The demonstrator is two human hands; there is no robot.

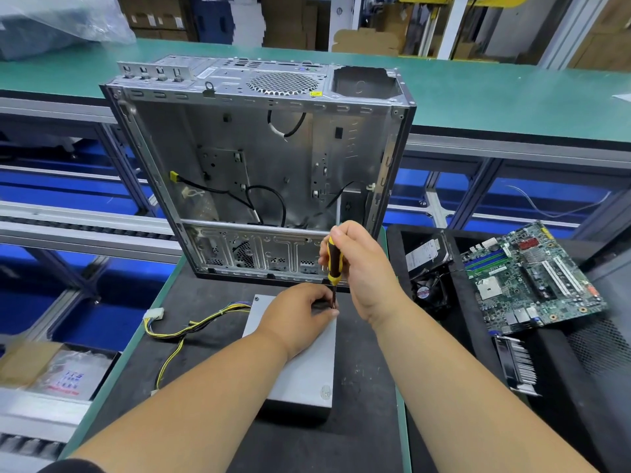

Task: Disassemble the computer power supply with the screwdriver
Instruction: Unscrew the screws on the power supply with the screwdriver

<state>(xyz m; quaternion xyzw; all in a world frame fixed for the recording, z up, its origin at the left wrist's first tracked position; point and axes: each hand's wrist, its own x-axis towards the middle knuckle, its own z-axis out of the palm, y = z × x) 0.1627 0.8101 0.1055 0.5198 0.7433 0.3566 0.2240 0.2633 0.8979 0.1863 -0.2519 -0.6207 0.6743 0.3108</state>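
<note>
A grey metal power supply (307,367) lies flat on the black mat, its yellow and black cable bundle (191,327) trailing off to the left. My right hand (358,268) grips the yellow and black screwdriver (334,262) upright, tip down at the supply's far right corner. My left hand (297,314) rests on the supply's top, fingers pinched around the screwdriver's shaft near the tip. The screw itself is hidden by my fingers.
An emptied computer case (259,158) stands open just behind the supply. To the right, a black tray (457,336) holds a motherboard (532,278), a hard drive (425,256), a fan (426,291) and a heatsink card (515,363). A box (51,370) sits low left.
</note>
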